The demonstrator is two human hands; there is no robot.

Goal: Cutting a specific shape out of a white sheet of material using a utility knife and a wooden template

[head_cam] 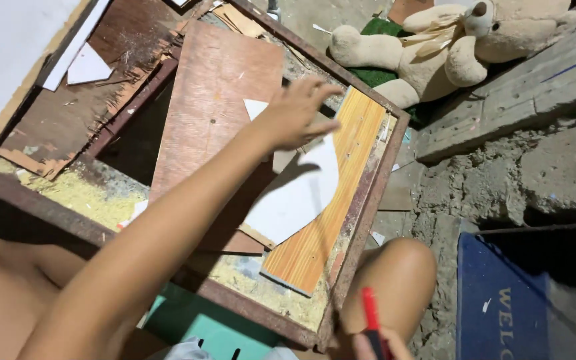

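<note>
Right hand (375,343) at bottom edge, mostly cut off, fingers closed round one red-and-black pen (371,319) standing upright beside the bare knee (395,277); left hand (298,112) stretched well forward, hands far apart, fingers spread and loose, pressing on one white sheet piece (299,193); sheet lies across one orange-striped board (331,193) and one brown plywood panel (211,113), both inside one rusty metal frame (361,220); two smaller white scraps (88,67) on splintered wood at far left; one blue doormat (501,307) at right; one beige teddy bear (455,47) farthest, on green cloth
</note>
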